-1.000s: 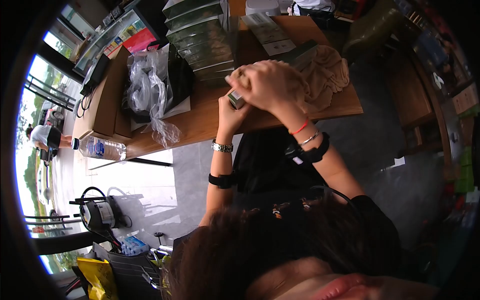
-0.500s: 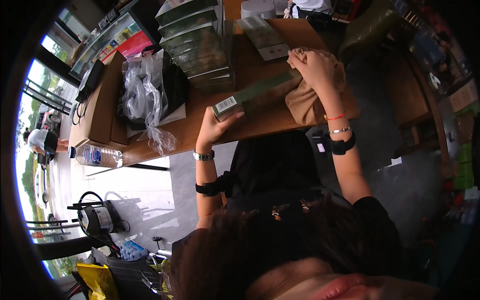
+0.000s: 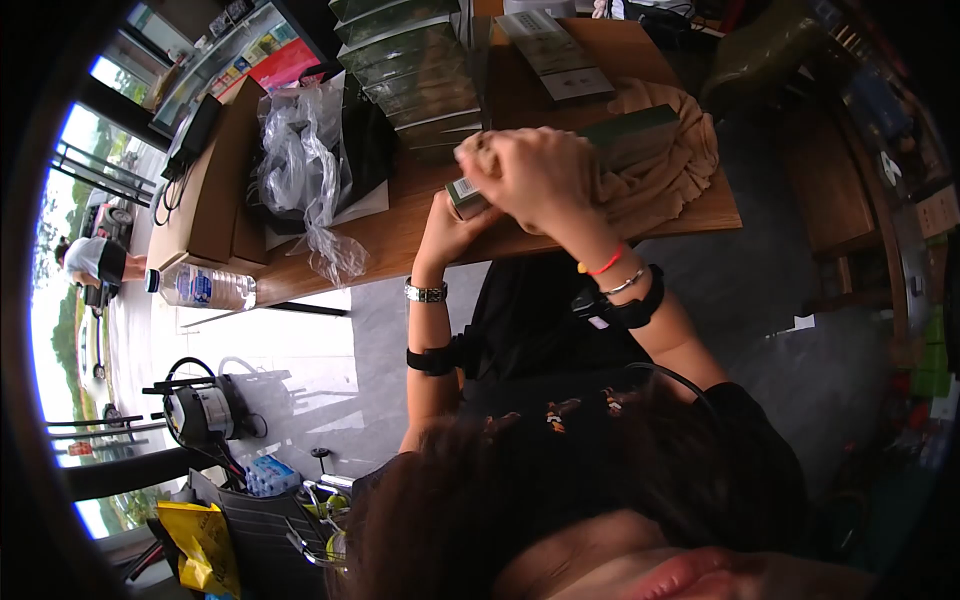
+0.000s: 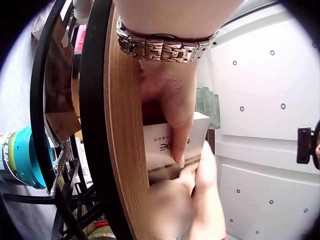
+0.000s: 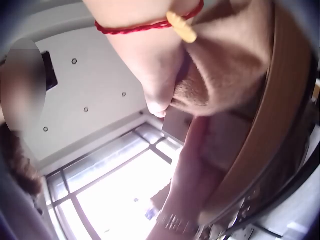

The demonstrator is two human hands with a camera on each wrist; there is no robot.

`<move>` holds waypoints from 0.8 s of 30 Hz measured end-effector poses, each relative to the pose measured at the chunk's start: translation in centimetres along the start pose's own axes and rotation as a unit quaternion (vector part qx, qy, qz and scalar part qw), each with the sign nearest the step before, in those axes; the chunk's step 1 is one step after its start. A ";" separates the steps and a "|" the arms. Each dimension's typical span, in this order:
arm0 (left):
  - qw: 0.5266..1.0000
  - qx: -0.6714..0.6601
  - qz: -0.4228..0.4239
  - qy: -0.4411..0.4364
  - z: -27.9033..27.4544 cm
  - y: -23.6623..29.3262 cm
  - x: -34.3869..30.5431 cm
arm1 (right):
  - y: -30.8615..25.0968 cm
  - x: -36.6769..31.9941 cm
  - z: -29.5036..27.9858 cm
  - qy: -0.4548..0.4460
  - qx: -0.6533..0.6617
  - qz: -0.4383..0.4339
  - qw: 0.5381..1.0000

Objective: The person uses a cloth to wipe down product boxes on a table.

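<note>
A long dark green box with a barcode on its end lies slanted over the table's near edge. My left hand grips its left end, thumb along the side. In the left wrist view that thumb lies on the box's pale side, which has dark lettering. My right hand holds a bunched part of a brown cloth over the box, close to the left hand. The rest of the cloth spreads in folds around the box's right end. In the right wrist view, the cloth hangs beside the thumb.
Stacked green boxes in clear wrap stand at the back of the wooden table. A printed flat box lies behind the cloth. To the left are crumpled clear plastic, a cardboard box and a water bottle.
Holding the cloth, my right hand went from near the box's left end out to its right end, then back left. My left hand keeps its grip on the box.
</note>
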State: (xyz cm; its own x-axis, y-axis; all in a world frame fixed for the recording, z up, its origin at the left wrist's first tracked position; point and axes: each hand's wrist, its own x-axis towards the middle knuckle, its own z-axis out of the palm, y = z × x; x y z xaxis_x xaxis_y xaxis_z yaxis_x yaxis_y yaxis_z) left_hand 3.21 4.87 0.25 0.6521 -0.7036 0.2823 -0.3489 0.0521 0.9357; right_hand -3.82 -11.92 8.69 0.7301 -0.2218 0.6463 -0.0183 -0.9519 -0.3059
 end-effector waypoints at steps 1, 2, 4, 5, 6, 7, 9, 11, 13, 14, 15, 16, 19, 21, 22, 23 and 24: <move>1.000 -0.002 0.001 -0.002 0.1 0.1 0.1 | 3.2 0.5 0.2 0.012 -0.021 0.025 0.999; 1.000 0.004 0.010 0.017 0.2 0.1 0.2 | 6.2 0.8 -0.5 0.029 -0.028 0.033 0.999; 0.999 0.016 0.019 0.037 0.4 0.4 0.2 | 10.3 1.2 -1.8 0.052 0.022 0.054 0.997; 0.999 0.012 0.019 0.034 0.4 0.5 0.2 | 12.2 1.5 -2.3 -0.004 0.034 0.100 0.994; 0.999 0.015 0.014 0.027 0.3 0.5 0.2 | 13.0 1.9 -2.8 -0.002 0.046 0.125 0.991; 1.000 0.018 0.009 0.022 0.3 0.5 0.2 | 13.5 2.0 -3.1 0.000 0.058 0.148 0.987; 1.000 0.003 0.008 0.017 0.4 0.4 0.1 | 12.3 1.9 -2.7 0.034 -0.031 0.163 0.985; 0.999 0.014 0.012 0.040 0.4 0.4 0.2 | 10.3 1.4 -1.5 0.029 -0.064 0.068 0.995; 0.999 0.023 0.020 0.033 0.3 0.1 0.3 | 5.1 0.2 0.0 0.048 0.002 0.006 0.999; 0.999 0.002 0.027 0.037 0.3 0.1 0.2 | 1.9 -0.6 0.6 0.060 0.031 -0.028 0.997; 0.998 -0.019 0.033 0.041 0.4 0.1 0.1 | -0.9 -1.3 1.4 0.116 0.078 -0.077 0.987; 0.997 -0.017 0.053 0.058 0.5 0.1 0.0 | -2.8 -2.0 2.4 0.087 0.098 -0.085 0.988; 0.993 0.018 0.084 0.086 0.3 0.6 -0.5 | -4.3 -2.1 3.7 0.084 0.082 -0.101 0.988; 0.992 -0.072 0.054 0.091 0.5 0.4 -0.6 | -3.1 -1.5 3.1 0.059 0.078 -0.130 0.987; 0.998 -0.051 0.023 0.040 -0.4 -1.1 -0.4 | -2.1 -1.0 2.1 0.031 0.074 -0.116 0.990; 0.997 -0.060 0.034 0.030 0.1 0.5 0.0 | -0.2 -0.3 2.0 0.025 0.082 -0.102 0.991; 0.998 -0.046 0.029 0.029 0.0 0.4 0.0 | 1.8 0.2 0.9 0.037 0.036 -0.071 0.996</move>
State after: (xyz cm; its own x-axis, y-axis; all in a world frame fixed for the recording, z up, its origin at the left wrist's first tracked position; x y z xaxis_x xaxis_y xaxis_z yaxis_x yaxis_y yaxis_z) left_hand 3.04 4.90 0.66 0.6718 -0.6555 0.3449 -0.3252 0.1574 0.9325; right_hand -3.08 -13.46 7.61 0.6692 -0.1043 0.7357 0.1328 -0.9574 -0.2565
